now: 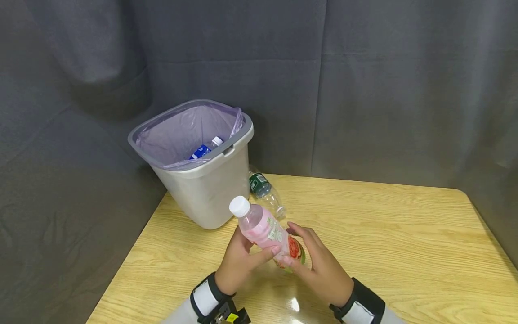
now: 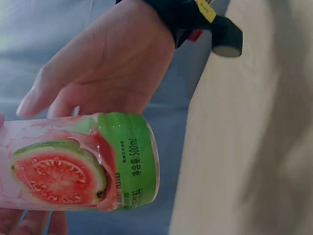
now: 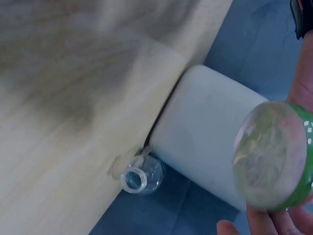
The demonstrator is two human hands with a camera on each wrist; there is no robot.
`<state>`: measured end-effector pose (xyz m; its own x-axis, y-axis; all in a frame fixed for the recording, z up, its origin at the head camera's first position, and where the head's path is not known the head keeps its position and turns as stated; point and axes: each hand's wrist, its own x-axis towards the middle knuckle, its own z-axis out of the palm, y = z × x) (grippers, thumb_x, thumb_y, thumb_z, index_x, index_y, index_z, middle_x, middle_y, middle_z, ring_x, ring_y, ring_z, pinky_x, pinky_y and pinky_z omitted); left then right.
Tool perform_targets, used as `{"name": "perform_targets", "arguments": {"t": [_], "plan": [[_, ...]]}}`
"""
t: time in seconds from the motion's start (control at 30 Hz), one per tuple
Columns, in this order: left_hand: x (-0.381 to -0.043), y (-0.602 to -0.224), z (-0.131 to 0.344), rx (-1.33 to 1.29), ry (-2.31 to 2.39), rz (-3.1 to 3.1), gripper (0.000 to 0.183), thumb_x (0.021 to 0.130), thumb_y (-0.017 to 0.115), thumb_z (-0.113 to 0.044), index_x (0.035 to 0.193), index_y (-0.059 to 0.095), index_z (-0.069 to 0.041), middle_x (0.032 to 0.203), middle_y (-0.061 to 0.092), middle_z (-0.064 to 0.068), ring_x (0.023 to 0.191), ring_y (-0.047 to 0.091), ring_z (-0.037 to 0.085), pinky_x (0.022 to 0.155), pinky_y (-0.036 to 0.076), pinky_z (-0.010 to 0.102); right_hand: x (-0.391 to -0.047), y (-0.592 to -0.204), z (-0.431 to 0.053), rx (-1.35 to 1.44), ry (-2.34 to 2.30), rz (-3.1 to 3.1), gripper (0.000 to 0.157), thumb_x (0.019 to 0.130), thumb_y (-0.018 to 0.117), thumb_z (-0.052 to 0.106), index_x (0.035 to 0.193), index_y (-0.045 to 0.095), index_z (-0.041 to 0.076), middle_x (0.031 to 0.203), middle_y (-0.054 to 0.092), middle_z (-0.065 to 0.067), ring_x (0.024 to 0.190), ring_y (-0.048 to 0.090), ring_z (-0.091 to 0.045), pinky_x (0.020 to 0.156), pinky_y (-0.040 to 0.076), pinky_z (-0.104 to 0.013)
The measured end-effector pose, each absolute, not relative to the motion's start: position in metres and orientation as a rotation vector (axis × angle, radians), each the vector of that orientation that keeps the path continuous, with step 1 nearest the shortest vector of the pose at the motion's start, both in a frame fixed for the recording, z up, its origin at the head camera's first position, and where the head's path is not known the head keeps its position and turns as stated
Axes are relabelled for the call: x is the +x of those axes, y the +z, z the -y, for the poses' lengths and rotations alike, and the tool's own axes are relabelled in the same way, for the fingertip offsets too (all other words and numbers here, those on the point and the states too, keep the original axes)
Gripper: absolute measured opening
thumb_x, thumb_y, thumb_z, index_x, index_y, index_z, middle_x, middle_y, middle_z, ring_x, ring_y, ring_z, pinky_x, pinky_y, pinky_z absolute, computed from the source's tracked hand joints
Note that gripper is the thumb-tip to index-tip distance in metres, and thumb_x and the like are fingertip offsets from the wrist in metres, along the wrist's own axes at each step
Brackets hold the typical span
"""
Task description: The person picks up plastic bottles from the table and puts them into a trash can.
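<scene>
A plastic drink bottle (image 1: 267, 231) with a pink label and white cap is held tilted above the table, its cap up and to the left. My left hand (image 1: 240, 261) grips it around the middle, thumb across the label. My right hand (image 1: 317, 265) holds the lower end between thumb and fingers. In the left wrist view the bottle (image 2: 58, 169) shows a cut red guava picture and a green band at its base. The right wrist view has the clear bottle base (image 3: 266, 156) facing the camera.
A pale grey trash bin (image 1: 206, 193) with a purple liner stands at the left. Inside lies a blue-labelled bottle (image 1: 204, 149). A clear bottle (image 1: 265, 189) with a green label lies beside the bin on the wooden table (image 1: 384, 243). Grey curtain (image 1: 384, 90) hangs behind.
</scene>
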<state>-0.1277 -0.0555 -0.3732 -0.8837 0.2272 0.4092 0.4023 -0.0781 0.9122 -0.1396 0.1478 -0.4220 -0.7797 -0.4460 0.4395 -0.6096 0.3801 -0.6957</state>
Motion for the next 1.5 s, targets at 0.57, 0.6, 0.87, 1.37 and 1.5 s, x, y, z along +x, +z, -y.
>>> {"name": "perform_targets", "arguments": {"t": [0.57, 0.6, 0.87, 1.37, 1.5], "plan": [[-0.131, -0.241, 0.114, -0.856, -1.652, 1.573, 0.063, 0.070, 0.071, 0.007, 0.125, 0.042, 0.007, 0.118, 0.050, 0.028, 0.109, 0.048, 0.041, 0.096, 0.041, 0.048, -0.236, -0.438, -0.167, 0.555, 1.452, 2.725, 0.057, 0.096, 0.055, 0.041, 0.138, 0.037, 0.007, 0.130, 0.044, -0.011, 0.118, 0.043, -0.029, 0.098, 0.036, -0.051], [-0.130, -0.230, 0.117, -0.855, -1.634, 1.550, 0.063, 0.069, 0.071, 0.007, 0.125, 0.042, 0.007, 0.117, 0.049, 0.029, 0.108, 0.048, 0.041, 0.096, 0.040, 0.048, -0.241, -0.439, -0.165, 0.545, 1.437, 2.737, 0.057, 0.095, 0.056, 0.040, 0.138, 0.038, 0.007, 0.130, 0.045, -0.012, 0.118, 0.043, -0.029, 0.097, 0.037, -0.050], [-0.155, -0.176, 0.160, -0.631, -1.138, 1.881, 0.069, 0.071, 0.074, 0.004, 0.131, 0.040, -0.005, 0.124, 0.049, 0.010, 0.113, 0.047, 0.024, 0.101, 0.037, 0.038, -0.274, -0.444, -0.137, 0.529, 1.211, 2.945, 0.068, 0.090, 0.063, 0.038, 0.142, 0.033, 0.006, 0.132, 0.039, -0.019, 0.117, 0.045, -0.035, 0.092, 0.043, -0.050], [-0.265, -0.186, 0.231, -0.193, -0.913, 2.602, 0.082, 0.082, 0.075, -0.021, 0.146, 0.024, -0.017, 0.137, 0.041, 0.010, 0.119, 0.041, 0.030, 0.100, 0.033, 0.053, -0.325, -0.461, -0.104, 0.460, 0.772, 3.045, 0.081, 0.085, 0.067, 0.044, 0.141, 0.031, -0.001, 0.129, 0.041, -0.028, 0.104, 0.054, -0.037, 0.087, 0.047, -0.047], [-0.278, -0.189, 0.230, -0.183, -0.837, 2.689, 0.086, 0.081, 0.075, -0.016, 0.148, 0.021, -0.015, 0.138, 0.039, 0.015, 0.120, 0.040, 0.034, 0.099, 0.033, 0.056, -0.331, -0.465, -0.098, 0.407, 0.760, 3.069, 0.081, 0.084, 0.069, 0.044, 0.140, 0.033, -0.002, 0.125, 0.045, -0.027, 0.102, 0.055, -0.037, 0.086, 0.048, -0.047]]}}
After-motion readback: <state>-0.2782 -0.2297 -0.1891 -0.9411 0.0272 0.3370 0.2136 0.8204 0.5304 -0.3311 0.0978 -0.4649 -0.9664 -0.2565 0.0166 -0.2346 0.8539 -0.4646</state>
